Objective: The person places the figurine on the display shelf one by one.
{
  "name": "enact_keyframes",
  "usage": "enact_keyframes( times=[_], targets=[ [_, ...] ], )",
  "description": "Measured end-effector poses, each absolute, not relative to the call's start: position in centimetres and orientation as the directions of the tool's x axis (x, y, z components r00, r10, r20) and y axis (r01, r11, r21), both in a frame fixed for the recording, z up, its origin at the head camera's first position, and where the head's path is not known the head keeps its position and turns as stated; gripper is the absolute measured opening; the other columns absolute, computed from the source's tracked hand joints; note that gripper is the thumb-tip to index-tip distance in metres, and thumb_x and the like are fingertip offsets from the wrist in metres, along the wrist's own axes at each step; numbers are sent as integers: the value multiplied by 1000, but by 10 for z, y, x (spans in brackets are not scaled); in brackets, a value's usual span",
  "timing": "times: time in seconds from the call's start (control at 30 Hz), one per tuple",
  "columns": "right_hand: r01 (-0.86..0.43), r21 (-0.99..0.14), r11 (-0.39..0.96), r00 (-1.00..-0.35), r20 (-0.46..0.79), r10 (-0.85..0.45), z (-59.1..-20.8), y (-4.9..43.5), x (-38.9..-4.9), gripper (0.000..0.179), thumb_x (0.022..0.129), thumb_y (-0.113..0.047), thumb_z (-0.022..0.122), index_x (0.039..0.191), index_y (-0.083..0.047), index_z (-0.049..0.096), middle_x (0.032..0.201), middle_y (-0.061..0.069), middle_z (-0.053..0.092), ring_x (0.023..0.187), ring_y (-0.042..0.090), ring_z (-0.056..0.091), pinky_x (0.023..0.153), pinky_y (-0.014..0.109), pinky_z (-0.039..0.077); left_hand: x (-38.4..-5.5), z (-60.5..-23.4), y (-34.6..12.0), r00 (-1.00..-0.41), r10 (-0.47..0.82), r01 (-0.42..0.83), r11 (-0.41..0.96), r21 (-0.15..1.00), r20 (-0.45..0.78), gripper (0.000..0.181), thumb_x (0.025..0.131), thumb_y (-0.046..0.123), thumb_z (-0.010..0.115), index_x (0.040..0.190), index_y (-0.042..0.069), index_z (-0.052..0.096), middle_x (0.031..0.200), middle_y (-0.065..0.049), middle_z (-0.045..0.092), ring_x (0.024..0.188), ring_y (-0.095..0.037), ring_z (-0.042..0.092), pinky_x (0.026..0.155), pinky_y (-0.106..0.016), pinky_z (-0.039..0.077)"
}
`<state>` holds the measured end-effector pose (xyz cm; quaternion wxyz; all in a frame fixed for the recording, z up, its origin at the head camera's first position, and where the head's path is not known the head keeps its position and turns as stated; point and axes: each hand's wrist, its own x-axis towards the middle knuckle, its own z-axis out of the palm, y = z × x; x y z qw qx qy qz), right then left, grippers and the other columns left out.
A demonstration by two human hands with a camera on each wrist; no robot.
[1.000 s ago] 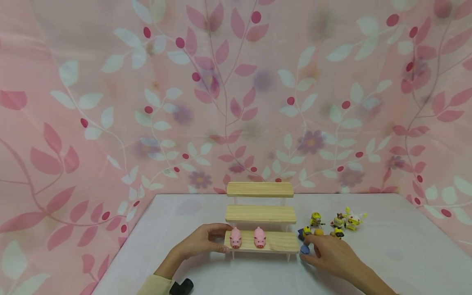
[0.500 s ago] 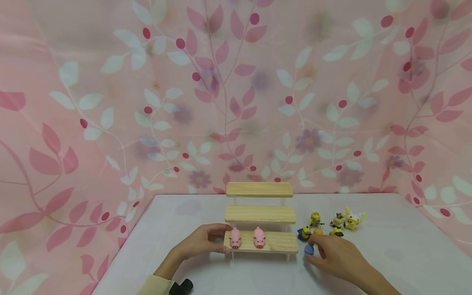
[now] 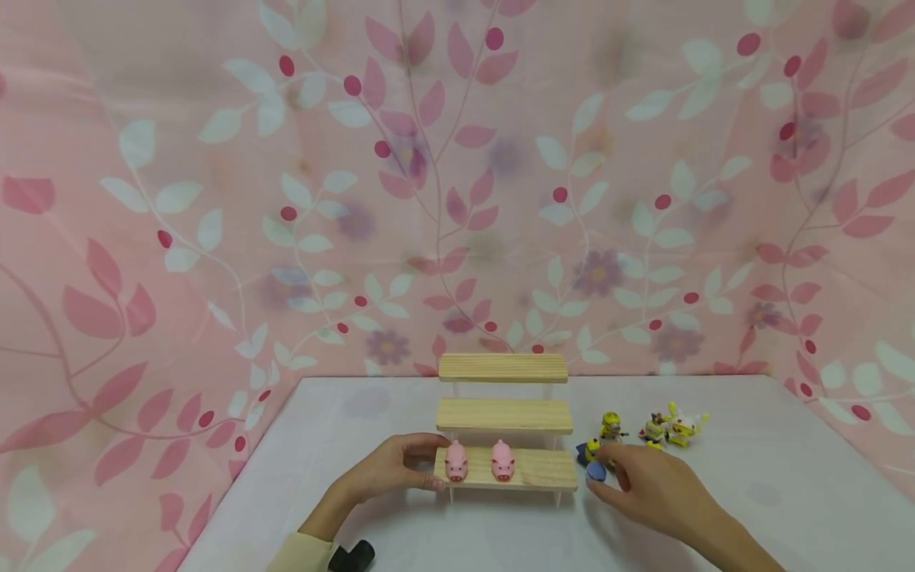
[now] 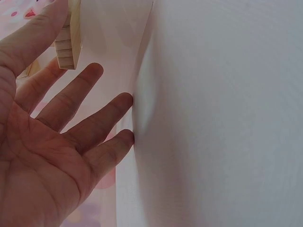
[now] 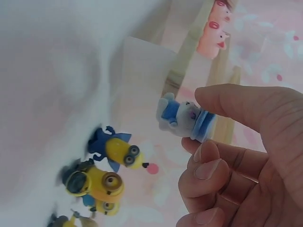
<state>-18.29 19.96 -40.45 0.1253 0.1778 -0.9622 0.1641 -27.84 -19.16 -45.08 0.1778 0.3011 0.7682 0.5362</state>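
A small white-and-blue toy figurine [image 5: 182, 117] is pinched between the thumb and fingers of my right hand [image 3: 654, 492]. In the head view it looks like a blue patch at the fingertips, just right of the wooden tiered display stand [image 3: 539, 469]. Its feet point away from my palm in the right wrist view. My left hand [image 3: 386, 469] grips the left end of the lowest board, thumb at the front edge and index finger behind; its other fingers spread loosely in the left wrist view. Two pink toy pigs [image 3: 503, 462] rest on that board's left and middle.
Several yellow figurines stand close behind my right hand, including one with a dark blue cape [image 5: 118, 149] and one with goggles [image 5: 102, 182]. A white-and-yellow figure [image 3: 682, 429] is further right. The stand's middle board [image 3: 503, 415] and top board [image 3: 503, 368] rise behind.
My right hand has shifted slightly right, then raised the figurine a little in the head view. The left hand keeps its grip on the stand, unmoved.
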Motion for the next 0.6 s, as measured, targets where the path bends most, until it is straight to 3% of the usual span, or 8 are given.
enact_keyframes(
  times=[0.3, 0.6],
  targets=[
    [-434, -265, 861, -869, 376, -322, -397, 190, -187, 24, 82, -42, 79, 94, -25, 66, 59, -20, 37, 49, -3, 31, 44, 19, 29, -280, -451, -192, -753, 656, 273, 242, 931, 51, 52, 82, 17, 83, 130, 15, 62, 129, -3, 63, 119, -21, 59, 103, -52, 41],
    [-443, -293, 847, -877, 338, -342, -391, 178, -197, 28, 81, -44, 79, 95, -24, 65, 59, -19, 39, 49, -2, 34, 44, 20, 29, -279, -451, -192, -752, 657, 276, 239, 931, 54, 52, 82, 18, 82, 130, 14, 62, 129, -4, 64, 118, -21, 59, 103, -54, 40]
  ],
)
